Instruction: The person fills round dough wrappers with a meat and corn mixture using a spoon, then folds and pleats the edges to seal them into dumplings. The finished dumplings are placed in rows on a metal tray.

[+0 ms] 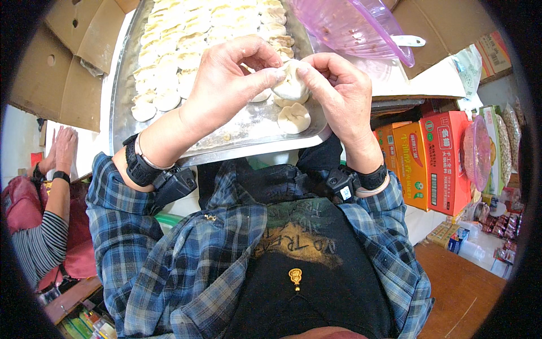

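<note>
Between my two hands, above the near right part of a metal tray (237, 154), is a pale dumpling (291, 85). My left hand (234, 76) pinches its left edge between thumb and forefinger. From the other side, my right hand (339, 85) grips the right edge with thumb and fingers closed on it. Just below the held one, a single dumpling (294, 118) lies near the tray's right corner. Rows of shaped dumplings (209, 25) fill the far and left parts of the tray. Flour dusts the tray's bare metal near me.
A purple plastic bowl (361, 25) with a pale-handled utensil (409, 40) stands at the far right. Cardboard (56, 73) rises at the left. Red and orange boxes (446, 161) stack at the right. Another person's hands (63, 148) rest on the white surface at far left.
</note>
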A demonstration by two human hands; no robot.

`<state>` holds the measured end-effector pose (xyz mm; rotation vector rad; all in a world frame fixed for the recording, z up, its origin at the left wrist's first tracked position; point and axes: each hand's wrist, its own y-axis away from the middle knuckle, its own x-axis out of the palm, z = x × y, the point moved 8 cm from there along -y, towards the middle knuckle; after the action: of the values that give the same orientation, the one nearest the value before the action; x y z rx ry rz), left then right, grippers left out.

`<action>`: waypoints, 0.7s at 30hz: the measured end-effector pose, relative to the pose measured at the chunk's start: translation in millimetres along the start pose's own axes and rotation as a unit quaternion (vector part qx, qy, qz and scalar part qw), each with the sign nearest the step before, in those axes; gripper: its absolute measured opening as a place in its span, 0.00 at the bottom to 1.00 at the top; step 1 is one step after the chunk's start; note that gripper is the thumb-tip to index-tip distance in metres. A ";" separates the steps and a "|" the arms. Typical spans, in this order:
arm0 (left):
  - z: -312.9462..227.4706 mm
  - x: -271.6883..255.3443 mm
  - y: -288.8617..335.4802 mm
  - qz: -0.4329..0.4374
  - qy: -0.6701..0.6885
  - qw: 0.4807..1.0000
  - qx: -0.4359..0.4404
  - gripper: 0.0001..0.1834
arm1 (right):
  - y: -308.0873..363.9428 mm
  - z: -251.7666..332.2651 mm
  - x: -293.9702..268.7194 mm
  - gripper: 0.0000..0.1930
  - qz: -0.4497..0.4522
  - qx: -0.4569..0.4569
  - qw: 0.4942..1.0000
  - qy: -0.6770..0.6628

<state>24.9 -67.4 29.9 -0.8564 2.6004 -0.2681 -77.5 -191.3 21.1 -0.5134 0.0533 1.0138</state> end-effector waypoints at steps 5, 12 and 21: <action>-11.0 2.8 0.1 0.011 -0.051 0.997 0.061 0.05 | 0.1 8.1 -1.4 0.09 -0.009 -0.046 0.998 0.030; -9.9 9.0 1.2 0.042 -0.036 0.998 0.028 0.03 | 0.8 21.0 0.9 0.07 0.036 -0.098 0.993 0.060; -29.6 8.8 5.0 0.039 -0.147 0.978 0.143 0.03 | 1.9 15.6 5.3 0.08 0.063 -0.069 0.995 0.023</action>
<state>3.4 -67.0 52.6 -0.6365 2.2450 -0.4434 -79.2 -179.5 32.7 -0.6653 0.0575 1.1343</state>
